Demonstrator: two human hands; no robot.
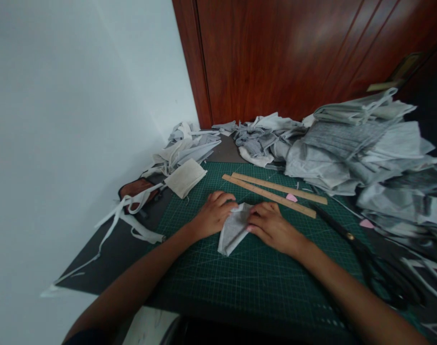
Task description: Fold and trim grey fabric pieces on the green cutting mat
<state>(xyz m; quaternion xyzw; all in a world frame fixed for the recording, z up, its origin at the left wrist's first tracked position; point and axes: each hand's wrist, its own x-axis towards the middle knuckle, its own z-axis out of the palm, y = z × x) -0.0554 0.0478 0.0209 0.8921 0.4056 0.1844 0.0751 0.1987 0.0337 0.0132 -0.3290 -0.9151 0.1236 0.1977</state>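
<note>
A small piece of light grey fabric (pixel 233 231) lies on the green cutting mat (pixel 218 280), its lower end tapering toward me. My left hand (pixel 215 214) grips its upper left side with curled fingers. On the opposite edge, my right hand (pixel 270 224) pinches the cloth, thumb and fingertips pressed to it. Part of the fabric's top is covered by the fingers. Just beyond the hands, two wooden rulers (pixel 268 195) rest at a slight angle to each other, with a pink piece of tailor's chalk (pixel 292 197) between them.
Large black scissors (pixel 362 254) lie to the right, near my forearm. Stacks of grey fabric (pixel 347 148) crowd the back right. At the left are a cream cloth piece (pixel 185 177), loose strips and a brown pouch-like item (pixel 139 191). A white wall (pixel 78 120) bounds the left side.
</note>
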